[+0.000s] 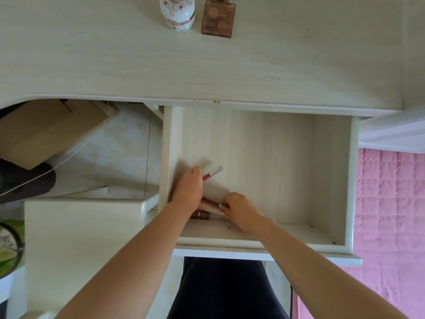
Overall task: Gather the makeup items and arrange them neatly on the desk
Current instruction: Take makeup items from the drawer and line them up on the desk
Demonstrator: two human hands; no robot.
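Two items already sit up on the counter [92, 65], a floral jar [177, 12] and a blush palette [218, 18], so we're maybe partway through. Down in the open drawer [331, 171] our left hand [187, 192] curls around one lip gloss tube [212, 173], while our right hand [239, 210] pinches another lip gloss [210, 202]. A brown tube [201, 214] still waits underneath.

Tubes [210, 203] in drawer [331, 171] (front-left corner)
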